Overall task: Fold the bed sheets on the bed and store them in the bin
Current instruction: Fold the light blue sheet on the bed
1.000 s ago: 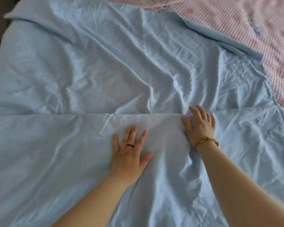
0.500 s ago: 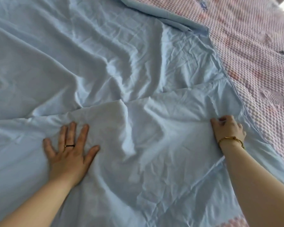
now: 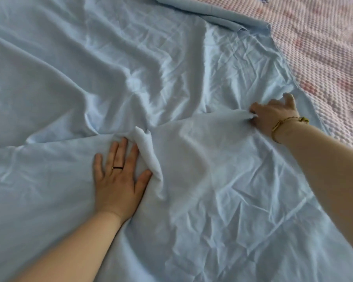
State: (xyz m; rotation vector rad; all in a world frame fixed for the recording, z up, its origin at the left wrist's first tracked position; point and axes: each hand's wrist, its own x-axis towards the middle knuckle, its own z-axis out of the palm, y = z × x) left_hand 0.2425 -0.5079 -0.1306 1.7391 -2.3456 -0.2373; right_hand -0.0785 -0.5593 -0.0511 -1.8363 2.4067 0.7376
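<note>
A wrinkled light blue bed sheet (image 3: 90, 68) covers most of the bed, with its near part folded over and the folded edge running across the middle. My left hand (image 3: 118, 178) lies flat on the near layer, fingers spread, a raised ridge of cloth bunched against its thumb. Far to the right, my right hand (image 3: 273, 117) pinches the folded edge of the sheet close to the sheet's right border. No bin is in view.
A pink textured bed cover (image 3: 324, 47) lies under the sheet and shows along the right side and top right. A folded-back strip of the blue sheet (image 3: 222, 15) runs along the top right edge.
My right hand has slid right along the folded edge and now pinches it. My left hand stays pressed flat, and cloth has bunched into a ridge beside its thumb.
</note>
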